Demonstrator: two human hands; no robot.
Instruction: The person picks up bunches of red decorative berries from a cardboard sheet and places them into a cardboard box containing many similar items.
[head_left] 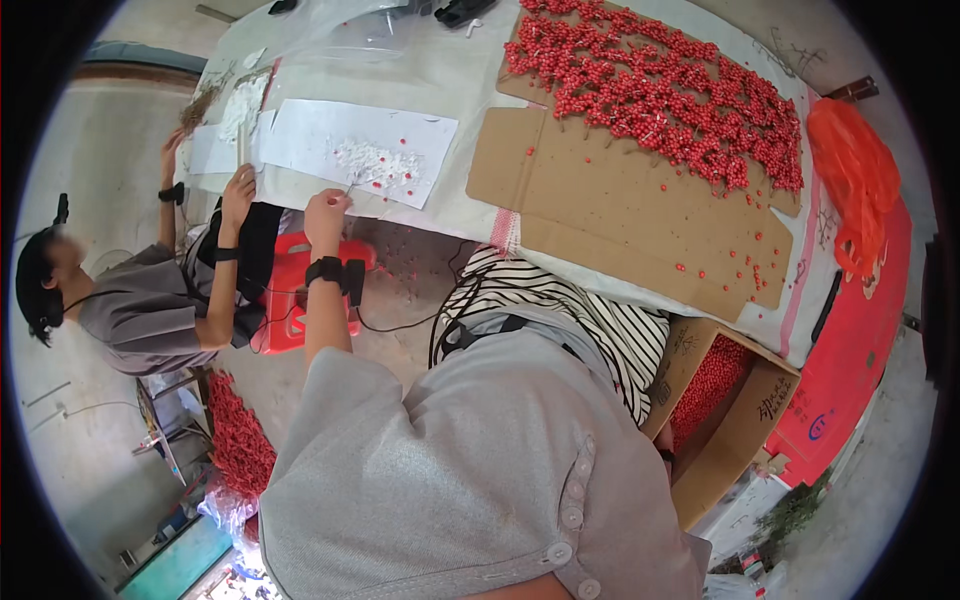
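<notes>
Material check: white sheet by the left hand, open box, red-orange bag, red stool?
White sheet: probably paper; matte, thin, crisp-edged.
Open box: cardboard; brown, matte, stiff folded flaps.
Red-orange bag: likely thin plastic film; crumpled, slight sheen.
Red stool: seemingly moulded plastic; smooth, evenly coloured, but partly hidden, so less certain.

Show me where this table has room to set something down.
The pale cloth has bare room between the white sheet, clear plastic and cardboard. The cardboard's lower left is nearly bare. Crowded: its upper right, under red berry clusters, and the sheet's right half, with white bits and loose berries.
</notes>
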